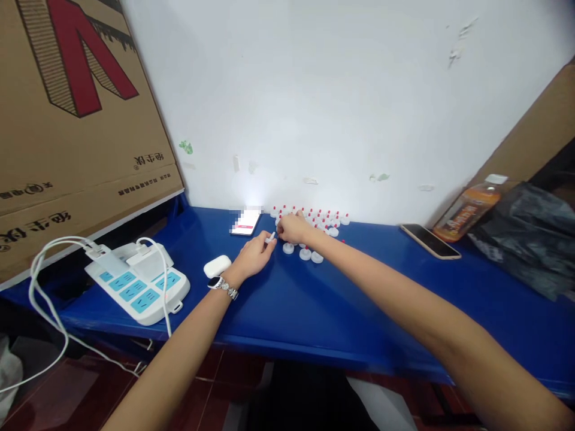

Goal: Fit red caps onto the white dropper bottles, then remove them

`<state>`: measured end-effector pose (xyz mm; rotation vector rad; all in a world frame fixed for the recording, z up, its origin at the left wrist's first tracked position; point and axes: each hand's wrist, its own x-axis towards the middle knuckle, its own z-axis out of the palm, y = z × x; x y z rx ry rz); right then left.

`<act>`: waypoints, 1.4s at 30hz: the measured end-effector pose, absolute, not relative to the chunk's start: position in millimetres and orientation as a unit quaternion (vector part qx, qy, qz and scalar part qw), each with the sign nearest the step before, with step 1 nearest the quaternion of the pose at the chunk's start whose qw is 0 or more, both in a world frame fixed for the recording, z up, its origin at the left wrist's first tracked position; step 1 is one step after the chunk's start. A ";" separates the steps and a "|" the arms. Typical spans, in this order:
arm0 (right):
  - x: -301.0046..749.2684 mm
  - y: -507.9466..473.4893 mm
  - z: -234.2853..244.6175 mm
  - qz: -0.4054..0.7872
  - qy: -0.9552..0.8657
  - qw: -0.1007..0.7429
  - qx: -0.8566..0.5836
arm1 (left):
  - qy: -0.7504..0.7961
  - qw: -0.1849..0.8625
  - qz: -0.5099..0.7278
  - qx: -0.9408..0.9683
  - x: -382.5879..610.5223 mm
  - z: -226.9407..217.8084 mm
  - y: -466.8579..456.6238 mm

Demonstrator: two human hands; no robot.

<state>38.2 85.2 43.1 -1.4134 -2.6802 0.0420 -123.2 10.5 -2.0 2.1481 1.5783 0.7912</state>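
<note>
My left hand (255,256), with a watch and a metal bracelet on its wrist, is closed on a small white piece (270,237) that sticks out between thumb and fingers. Close beside it, my right hand (293,228) is bent downward with its fingers pinched; what they hold, if anything, is hidden. Under and behind the right hand stand several small white caps with red tips (333,231), grouped near the wall. A few more white round caps (317,257) lie in front of the right wrist.
A lit phone (246,221) lies behind my left hand, and a white earbud case (217,266) by the left wrist. A power strip (139,290) with cables sits at left. At right are another phone (430,241), an orange drink bottle (467,209) and a black plastic bag (525,233).
</note>
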 end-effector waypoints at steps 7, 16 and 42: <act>53.1 86.4 40.5 0.108 -0.871 0.149 -0.455 | 0.527 0.182 0.309 0.770 -123.3 -4.4 10.6; 95.9 35.9 33.4 0.422 -0.670 0.467 -0.394 | 0.451 0.135 0.325 0.820 -105.5 4.5 -5.9; 78.8 -17.4 12.6 0.228 -0.679 0.580 -0.387 | 0.402 0.077 0.328 0.852 -87.8 4.7 -17.5</act>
